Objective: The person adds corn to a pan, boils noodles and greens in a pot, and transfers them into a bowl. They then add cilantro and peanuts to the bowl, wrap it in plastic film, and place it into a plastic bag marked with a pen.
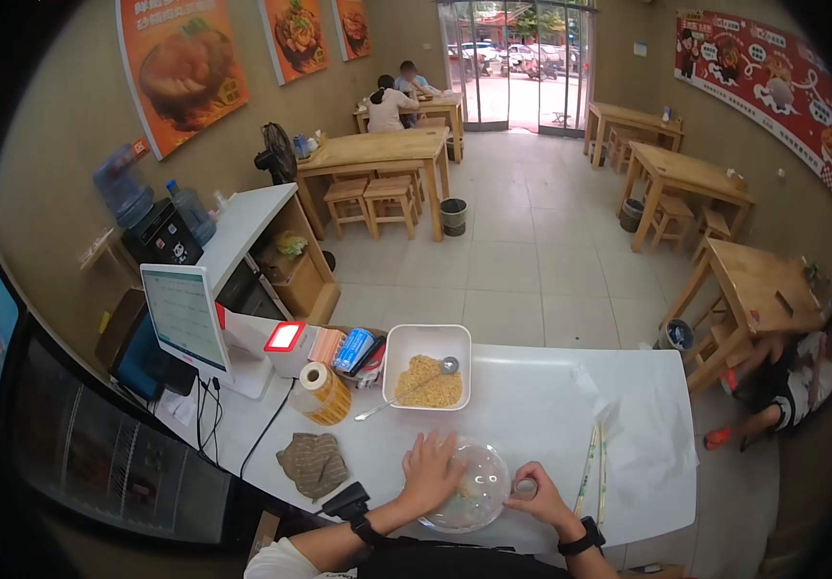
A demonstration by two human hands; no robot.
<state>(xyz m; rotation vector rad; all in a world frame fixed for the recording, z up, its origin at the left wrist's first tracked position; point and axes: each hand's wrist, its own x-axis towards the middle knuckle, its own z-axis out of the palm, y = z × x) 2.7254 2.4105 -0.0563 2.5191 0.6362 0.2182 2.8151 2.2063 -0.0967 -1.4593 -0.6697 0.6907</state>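
A clear round plastic container (481,480) stands at the near edge of the white counter. My left hand (430,473) lies across its left side with the fingers spread. At the right rim, my right hand (543,504) is closed around a small round ring-shaped thing (526,487), whose kind I cannot tell. Behind the container, a white square tub (427,338) holds yellow crumbly food (425,383) and a metal ladle (450,366). Two chopsticks in paper wrappers (586,471) lie to the right of my right hand.
A brown cloth (313,465) and a roll of labels (323,393) lie to the left, near a screen (182,314). Thin plastic sheeting (633,425) covers the counter's right side. Wooden tables (377,147) stand beyond; a person (806,372) sits at the right, two more at the back.
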